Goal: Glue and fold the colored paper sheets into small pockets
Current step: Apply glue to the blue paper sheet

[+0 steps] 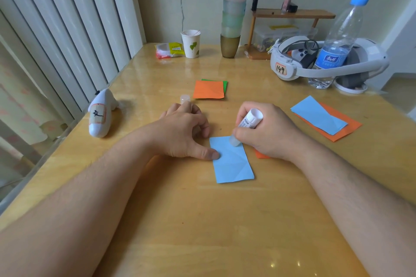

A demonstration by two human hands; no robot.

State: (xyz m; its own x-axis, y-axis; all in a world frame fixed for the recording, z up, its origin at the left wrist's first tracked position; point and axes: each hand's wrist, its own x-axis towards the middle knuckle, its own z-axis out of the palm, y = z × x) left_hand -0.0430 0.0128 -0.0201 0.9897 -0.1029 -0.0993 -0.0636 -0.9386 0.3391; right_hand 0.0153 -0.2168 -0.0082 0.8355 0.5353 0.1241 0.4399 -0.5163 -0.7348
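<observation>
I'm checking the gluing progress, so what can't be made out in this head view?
- Orange paper sheet: mostly hidden under the right hand.
- Glue on the light blue paper sheet: no layer visible.
- White glue stick label: too small.
- Translucent cap: partly behind the left hand.

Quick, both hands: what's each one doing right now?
Left hand: holds nothing, thumb pressing the blue paper flat.
Right hand: grips the glue stick, tip on the paper.
</observation>
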